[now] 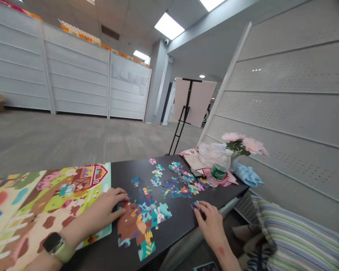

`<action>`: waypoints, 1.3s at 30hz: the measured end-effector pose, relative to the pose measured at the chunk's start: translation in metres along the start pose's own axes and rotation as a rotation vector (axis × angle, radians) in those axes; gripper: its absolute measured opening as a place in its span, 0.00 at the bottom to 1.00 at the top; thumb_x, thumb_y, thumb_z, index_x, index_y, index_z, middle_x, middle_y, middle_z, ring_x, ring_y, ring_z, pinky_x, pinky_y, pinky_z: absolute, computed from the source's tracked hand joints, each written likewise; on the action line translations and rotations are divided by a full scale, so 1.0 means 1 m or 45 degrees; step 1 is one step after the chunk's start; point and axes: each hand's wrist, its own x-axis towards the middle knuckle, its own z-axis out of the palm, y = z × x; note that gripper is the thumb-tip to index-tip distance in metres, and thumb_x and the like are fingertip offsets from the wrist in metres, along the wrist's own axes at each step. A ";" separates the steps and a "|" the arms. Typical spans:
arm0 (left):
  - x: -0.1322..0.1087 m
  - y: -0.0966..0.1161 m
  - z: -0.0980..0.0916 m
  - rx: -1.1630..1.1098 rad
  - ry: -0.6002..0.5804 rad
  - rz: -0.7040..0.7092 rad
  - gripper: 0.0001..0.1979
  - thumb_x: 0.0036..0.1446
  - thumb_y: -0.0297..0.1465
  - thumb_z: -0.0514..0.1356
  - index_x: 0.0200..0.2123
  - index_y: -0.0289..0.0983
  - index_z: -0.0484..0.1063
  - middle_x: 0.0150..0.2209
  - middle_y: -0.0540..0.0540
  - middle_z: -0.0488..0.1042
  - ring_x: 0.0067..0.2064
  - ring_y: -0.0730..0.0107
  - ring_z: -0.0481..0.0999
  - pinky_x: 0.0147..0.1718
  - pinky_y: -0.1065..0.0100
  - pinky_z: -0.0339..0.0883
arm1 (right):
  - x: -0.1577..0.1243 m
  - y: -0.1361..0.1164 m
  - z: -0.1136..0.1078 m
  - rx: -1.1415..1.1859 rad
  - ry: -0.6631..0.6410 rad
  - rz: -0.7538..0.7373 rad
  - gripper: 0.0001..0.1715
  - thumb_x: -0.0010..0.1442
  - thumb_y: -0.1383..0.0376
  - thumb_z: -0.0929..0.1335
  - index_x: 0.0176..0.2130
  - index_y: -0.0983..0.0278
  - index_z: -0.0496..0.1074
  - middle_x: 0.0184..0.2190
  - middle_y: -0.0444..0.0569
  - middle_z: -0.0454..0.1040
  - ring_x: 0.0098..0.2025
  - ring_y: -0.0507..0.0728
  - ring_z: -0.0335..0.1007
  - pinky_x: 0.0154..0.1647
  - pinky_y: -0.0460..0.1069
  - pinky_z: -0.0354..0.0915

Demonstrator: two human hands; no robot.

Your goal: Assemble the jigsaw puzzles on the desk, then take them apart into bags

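A partly assembled jigsaw puzzle (130, 224), with a brown animal and a white rabbit, lies on the dark table (101, 254). My left hand (111, 207) rests at its upper left edge, thumb and fingers apart, the fingertips touching the pieces. Near the table's front edge, my right hand (210, 222) has its fingers closed on a small dark blue puzzle piece (196, 204), which they partly cover. Beyond the assembled part lie several loose pieces and a joined blue section (171, 189). A single blue piece (136, 181) sits just above my left fingertips.
A colourful farm picture board (73, 188) covers the table's left side. At the back right stand a water bottle (219, 169), a clear plastic bag (210, 152) and pink flowers (252, 145). A striped cushion (302, 233) is at the right; an easel (183, 116) stands behind the table.
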 end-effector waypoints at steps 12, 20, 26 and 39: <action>0.002 -0.006 0.006 -0.028 0.067 0.025 0.14 0.58 0.38 0.59 0.46 0.48 0.78 0.52 0.44 0.75 0.52 0.54 0.75 0.53 0.58 0.70 | 0.087 -0.050 -0.001 0.075 -0.150 -0.180 0.23 0.64 0.60 0.63 0.56 0.63 0.72 0.59 0.56 0.70 0.62 0.61 0.63 0.63 0.53 0.56; 0.004 -0.022 0.015 0.069 0.094 0.092 0.15 0.60 0.40 0.58 0.48 0.50 0.78 0.53 0.46 0.76 0.53 0.54 0.76 0.52 0.59 0.73 | 0.090 -0.053 0.023 0.012 -0.200 -0.161 0.20 0.64 0.63 0.61 0.52 0.60 0.74 0.60 0.52 0.70 0.64 0.62 0.60 0.63 0.56 0.54; 0.006 -0.034 0.020 0.089 0.142 0.165 0.14 0.59 0.42 0.60 0.47 0.51 0.79 0.52 0.47 0.77 0.51 0.56 0.78 0.49 0.63 0.75 | 0.079 -0.037 0.015 -0.079 -0.074 0.003 0.20 0.65 0.65 0.59 0.49 0.64 0.74 0.51 0.58 0.75 0.55 0.65 0.66 0.58 0.58 0.55; 0.007 -0.018 0.011 -0.035 0.061 0.015 0.14 0.57 0.40 0.61 0.46 0.50 0.79 0.53 0.45 0.75 0.53 0.51 0.75 0.53 0.57 0.71 | 0.144 0.021 0.013 0.100 -0.381 -0.031 0.29 0.49 0.68 0.70 0.53 0.60 0.74 0.62 0.54 0.67 0.66 0.67 0.56 0.65 0.63 0.50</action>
